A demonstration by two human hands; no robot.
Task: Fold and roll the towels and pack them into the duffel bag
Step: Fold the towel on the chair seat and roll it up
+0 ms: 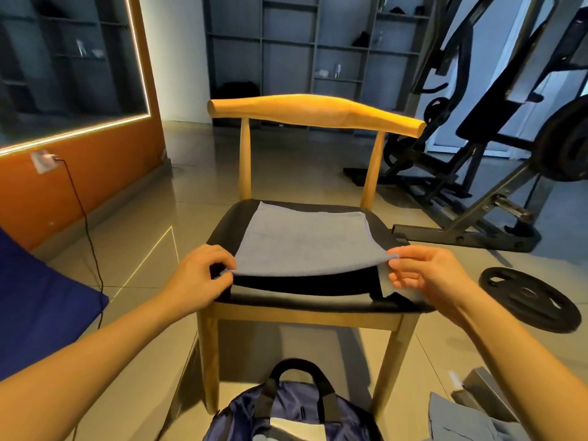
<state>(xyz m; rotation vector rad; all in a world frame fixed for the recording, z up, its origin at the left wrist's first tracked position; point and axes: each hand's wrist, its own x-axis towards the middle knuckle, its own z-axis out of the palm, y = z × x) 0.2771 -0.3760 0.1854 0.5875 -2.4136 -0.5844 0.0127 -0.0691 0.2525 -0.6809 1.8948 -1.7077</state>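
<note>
A light blue towel (305, 240) lies spread on the black seat of a wooden chair (315, 109). My left hand (200, 278) pinches the towel's near left corner. My right hand (426, 275) pinches its near right corner. Both corners are lifted a little off the seat, so the near edge hangs in the air. A dark blue duffel bag (286, 415) with black handles stands open on the floor in front of the chair, with something pale inside. More light blue cloth (461, 421) lies on the floor at the lower right.
A black weight plate (528, 297) lies on the tiled floor right of the chair. A weight bench and rack (477, 173) stand behind it. An orange wall with a cable (89, 237) is at the left, beside a dark blue cushion (38, 303).
</note>
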